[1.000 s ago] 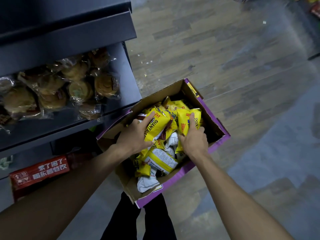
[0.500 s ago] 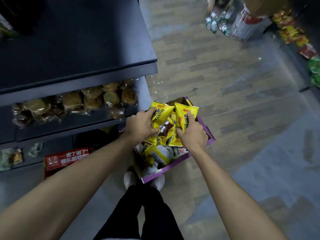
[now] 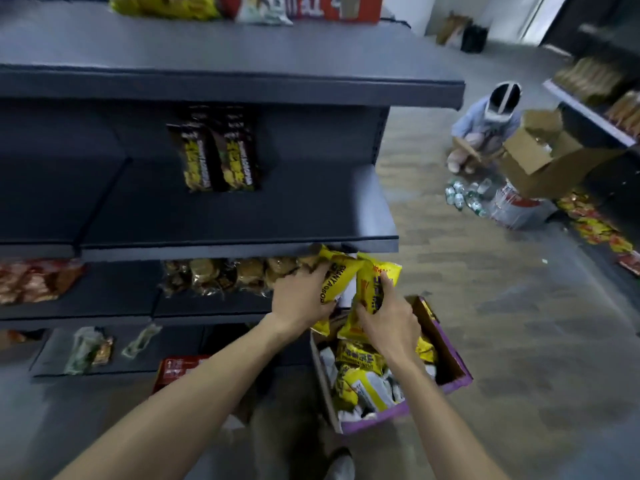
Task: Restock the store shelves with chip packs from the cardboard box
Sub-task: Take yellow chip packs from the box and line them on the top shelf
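Note:
My left hand (image 3: 299,299) grips a yellow chip pack (image 3: 335,278), held up just below the front edge of the dark middle shelf (image 3: 242,216). My right hand (image 3: 388,317) holds another yellow chip pack (image 3: 375,282) beside it. Both packs are above the purple-edged cardboard box (image 3: 453,362) on the floor, which still holds several yellow and white packs (image 3: 360,372). Two black-and-yellow packs (image 3: 214,157) stand at the back of the middle shelf.
Wrapped pastries (image 3: 225,275) fill the shelf below. A red carton (image 3: 176,367) sits under the lowest shelf. At the right, a crouching person (image 3: 485,129) works by an open cardboard box (image 3: 540,150), bottles (image 3: 464,195) and snack packs (image 3: 595,223) on the floor.
Both hands lifted the yellow packs out of the box and up toward the middle shelf. My view rose, bringing the upper shelves and the person at the right into sight.

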`<state>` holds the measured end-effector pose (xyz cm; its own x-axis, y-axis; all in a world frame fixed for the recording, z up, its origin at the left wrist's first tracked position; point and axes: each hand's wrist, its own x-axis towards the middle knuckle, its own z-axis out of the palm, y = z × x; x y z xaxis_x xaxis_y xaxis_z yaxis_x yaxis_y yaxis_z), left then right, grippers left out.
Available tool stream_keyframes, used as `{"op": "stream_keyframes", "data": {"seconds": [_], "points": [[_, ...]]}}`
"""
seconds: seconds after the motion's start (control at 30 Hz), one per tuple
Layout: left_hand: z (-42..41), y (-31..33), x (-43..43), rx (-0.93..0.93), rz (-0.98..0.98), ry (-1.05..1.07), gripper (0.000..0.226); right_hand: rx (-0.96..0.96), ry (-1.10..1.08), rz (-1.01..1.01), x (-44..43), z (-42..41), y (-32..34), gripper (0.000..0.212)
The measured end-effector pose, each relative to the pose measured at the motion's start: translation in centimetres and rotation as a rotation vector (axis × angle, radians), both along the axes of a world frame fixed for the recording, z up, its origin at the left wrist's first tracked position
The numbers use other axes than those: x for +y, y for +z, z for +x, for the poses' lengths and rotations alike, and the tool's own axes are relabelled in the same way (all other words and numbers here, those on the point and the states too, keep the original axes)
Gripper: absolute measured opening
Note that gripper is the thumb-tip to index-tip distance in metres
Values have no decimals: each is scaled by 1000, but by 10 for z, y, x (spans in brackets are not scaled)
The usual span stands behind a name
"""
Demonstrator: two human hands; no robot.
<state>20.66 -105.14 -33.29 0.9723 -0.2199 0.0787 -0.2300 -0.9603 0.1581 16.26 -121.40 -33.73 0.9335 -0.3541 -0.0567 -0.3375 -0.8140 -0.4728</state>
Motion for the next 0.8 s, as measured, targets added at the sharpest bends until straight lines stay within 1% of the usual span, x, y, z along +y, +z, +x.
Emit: {"op": "stream_keyframes", "data": {"seconds": [0.2, 0.33, 0.5, 0.63, 0.8], "points": [[-24, 65, 99, -139, -47, 87, 79, -201, 96, 74, 100, -4, 58, 70], [-39, 119, 151, -319, -54, 152, 78, -346, 161, 82, 154, -3, 110, 75], [-44, 196, 209, -507, -121, 139, 83, -562, 201, 36, 206, -2, 189, 75], [-28, 252, 234, -613, -139, 158, 83, -672, 234, -10, 229, 22, 247, 75], [18, 310, 254, -719, -152, 186, 83, -742, 289, -58, 255, 76, 310, 76]]}}
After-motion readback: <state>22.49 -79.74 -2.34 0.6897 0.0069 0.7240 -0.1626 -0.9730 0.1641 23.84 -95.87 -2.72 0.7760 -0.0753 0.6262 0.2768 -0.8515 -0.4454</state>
